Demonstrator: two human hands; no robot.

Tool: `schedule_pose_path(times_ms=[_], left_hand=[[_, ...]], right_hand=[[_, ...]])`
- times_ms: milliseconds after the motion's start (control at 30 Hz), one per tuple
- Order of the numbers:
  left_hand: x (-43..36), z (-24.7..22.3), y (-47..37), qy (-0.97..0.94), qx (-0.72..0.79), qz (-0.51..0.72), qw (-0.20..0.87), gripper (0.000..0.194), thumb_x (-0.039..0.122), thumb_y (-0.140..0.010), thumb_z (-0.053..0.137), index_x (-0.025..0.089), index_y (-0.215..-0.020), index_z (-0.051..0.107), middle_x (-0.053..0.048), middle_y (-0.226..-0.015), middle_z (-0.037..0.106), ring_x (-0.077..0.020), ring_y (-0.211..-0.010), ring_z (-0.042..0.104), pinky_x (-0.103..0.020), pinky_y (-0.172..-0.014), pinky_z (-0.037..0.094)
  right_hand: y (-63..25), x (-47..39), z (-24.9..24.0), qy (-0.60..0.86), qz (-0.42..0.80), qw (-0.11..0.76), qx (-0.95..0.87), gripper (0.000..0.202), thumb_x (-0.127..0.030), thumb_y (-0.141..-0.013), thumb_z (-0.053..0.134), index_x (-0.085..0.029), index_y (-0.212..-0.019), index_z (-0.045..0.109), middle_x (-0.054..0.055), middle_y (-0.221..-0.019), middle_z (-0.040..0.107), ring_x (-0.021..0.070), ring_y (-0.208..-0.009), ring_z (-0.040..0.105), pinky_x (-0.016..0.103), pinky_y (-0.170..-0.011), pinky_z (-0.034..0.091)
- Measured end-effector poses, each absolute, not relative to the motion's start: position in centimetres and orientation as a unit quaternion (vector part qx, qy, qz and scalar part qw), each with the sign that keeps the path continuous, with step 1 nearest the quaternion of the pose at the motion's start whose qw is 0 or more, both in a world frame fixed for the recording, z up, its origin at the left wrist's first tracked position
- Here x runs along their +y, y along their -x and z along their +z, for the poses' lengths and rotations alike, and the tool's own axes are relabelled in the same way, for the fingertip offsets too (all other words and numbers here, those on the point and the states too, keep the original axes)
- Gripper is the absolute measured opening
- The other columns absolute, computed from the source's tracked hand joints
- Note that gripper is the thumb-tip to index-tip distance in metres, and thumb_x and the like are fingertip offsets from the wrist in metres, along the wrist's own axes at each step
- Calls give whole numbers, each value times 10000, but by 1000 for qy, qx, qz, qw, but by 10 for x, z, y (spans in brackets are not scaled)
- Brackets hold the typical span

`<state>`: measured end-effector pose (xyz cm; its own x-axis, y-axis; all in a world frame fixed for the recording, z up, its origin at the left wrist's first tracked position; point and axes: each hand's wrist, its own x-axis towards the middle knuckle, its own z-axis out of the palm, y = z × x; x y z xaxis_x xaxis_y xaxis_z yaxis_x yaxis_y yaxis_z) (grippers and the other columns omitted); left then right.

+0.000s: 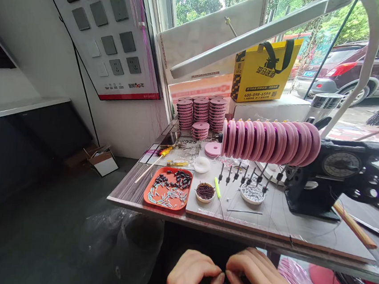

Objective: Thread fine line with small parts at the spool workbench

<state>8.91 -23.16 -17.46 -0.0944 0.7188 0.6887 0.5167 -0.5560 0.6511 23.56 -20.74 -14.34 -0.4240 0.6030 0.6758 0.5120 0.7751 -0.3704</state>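
The left hand (193, 276) and right hand (263, 281) were 2 bare hands with rounded knuckles. Dark, nearly black clothing (168, 251) covered the lap.

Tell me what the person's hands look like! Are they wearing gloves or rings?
The left hand and right hand are both bare: no gloves, and no rings that I can see. The picture's bottom edge cuts off the arms, so I can't tell about sleeves.

one left hand (193, 276), one right hand (259, 280) counted. tallied: one orange tray (169, 208), two filled bowls (205, 200). also noted: one yellow bag (261, 77).
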Motion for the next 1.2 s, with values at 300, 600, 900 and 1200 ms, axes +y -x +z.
schedule_pose_path(times_ms=[300, 600, 900, 1200], left_hand=[[-230, -168, -91, -669, 468, 569, 102, 106, 129, -739, 606, 201, -662, 592, 17, -584, 637, -117, -537, 580, -211, -518, 456], [-229, -153, -83, -742, 472, 467, 94, 131, 65, -732, 621, 184, -703, 575, 6, -611, 643, -125, -564, 607, -198, -523, 463], [-220, -135, -80, -822, 417, 380, 74, 49, 184, -857, 525, 177, -898, 550, -9, -628, 633, -145, -564, 590, -221, -528, 468], [-212, -141, -90, -797, 390, 450, 94, 194, 107, -785, 551, 207, -951, 548, -4, -659, 643, -146, -572, 586, -221, -531, 485]], right_hand=[[-245, -203, -144, 321, 27, 391, -862, 118, -137, -949, 383, -202, -911, 474, -18, -705, 610, 152, -618, 602, 316, -763, 450], [-243, -201, -150, 325, 31, 351, -877, 232, -142, -988, 316, -213, -816, 455, -27, -658, 549, 154, -597, 543, 309, -721, 429], [-252, -195, -136, 309, 131, 284, -898, 272, -208, -1004, 321, -224, -744, 398, -40, -647, 556, 145, -599, 545, 243, -568, 424], [-256, -193, -129, 311, 171, 316, -880, 271, -248, -1008, 305, -226, -783, 454, -19, -678, 587, 143, -608, 582, 221, -540, 459]])
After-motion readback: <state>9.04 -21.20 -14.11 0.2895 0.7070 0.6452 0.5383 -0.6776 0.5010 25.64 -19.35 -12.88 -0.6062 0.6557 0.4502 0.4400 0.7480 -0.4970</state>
